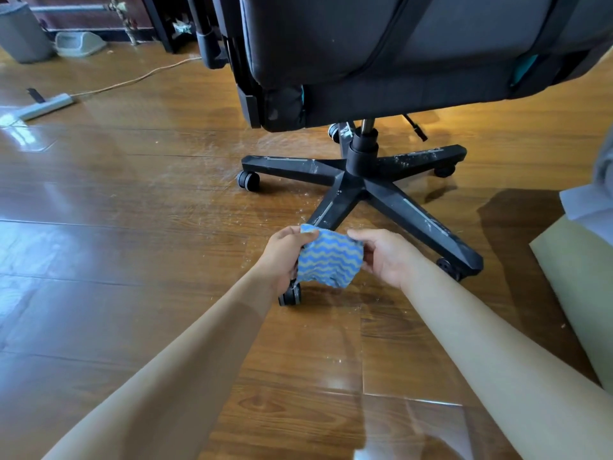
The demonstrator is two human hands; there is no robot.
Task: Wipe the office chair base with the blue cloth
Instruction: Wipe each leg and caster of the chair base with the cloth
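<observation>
A black office chair stands on the wooden floor, its five-armed base (pixel 361 180) dusty with pale specks and scuffs. The blue cloth (pixel 328 258) with grey wavy stripes hangs stretched between both hands, just above the near arm of the base and in front of its caster (pixel 290 295). My left hand (pixel 282 255) pinches the cloth's left edge. My right hand (pixel 381 255) pinches its right edge. The cloth hides the tip of the near arm.
The chair seat (pixel 414 51) overhangs the base. A power strip (pixel 46 106) with a cord lies on the floor at left, a grey bin (pixel 21 31) and a tray (pixel 79 43) behind it. A beige mat (pixel 580 293) lies at right. White crumbs dot the floor.
</observation>
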